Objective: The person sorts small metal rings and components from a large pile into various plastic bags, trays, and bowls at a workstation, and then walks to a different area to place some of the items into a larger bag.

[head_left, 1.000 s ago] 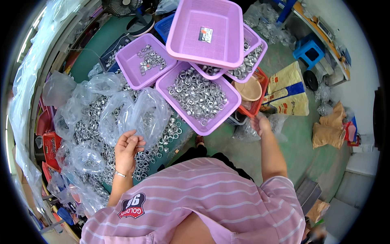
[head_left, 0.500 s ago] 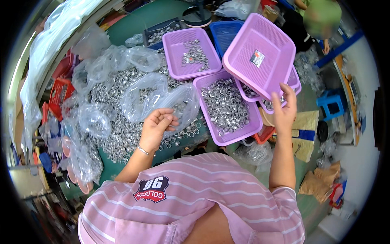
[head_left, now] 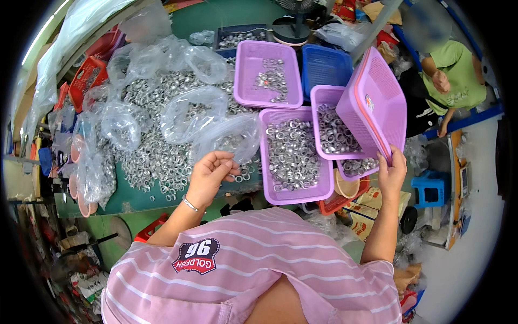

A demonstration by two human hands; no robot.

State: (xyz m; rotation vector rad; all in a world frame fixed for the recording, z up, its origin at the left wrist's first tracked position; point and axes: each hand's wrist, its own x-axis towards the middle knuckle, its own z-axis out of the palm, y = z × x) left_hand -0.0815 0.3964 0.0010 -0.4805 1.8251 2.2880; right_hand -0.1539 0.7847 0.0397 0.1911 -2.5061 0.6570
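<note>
My right hand [head_left: 393, 171] pinches the lower right corner of a tilted pair of nested purple baskets [head_left: 386, 102], thumb and fingers at the rim. They stand steeply on edge above a purple basket of metal rings [head_left: 335, 132]. My left hand [head_left: 209, 177], a bracelet at its wrist, hovers at the near edge of the heap of loose metal rings [head_left: 156, 162]. Its fingers are curled together, and whatever they hold is too small to make out. Between my hands sits a fuller purple basket [head_left: 264, 156] of rings.
Clear plastic bags [head_left: 194, 113] lie over the heap. Behind are a purple basket [head_left: 243, 75] with fewer rings, a blue basket [head_left: 324, 67] and a fan [head_left: 291, 33]. A person in a green shirt [head_left: 456, 75] is at the far right. A blue stool [head_left: 431, 189] stands on the floor.
The tilted purple baskets have swung steeper, uncovering more of the ring basket beneath. My right hand has closed on their corner; its fingers were spread before. The whole view has shifted slightly.
</note>
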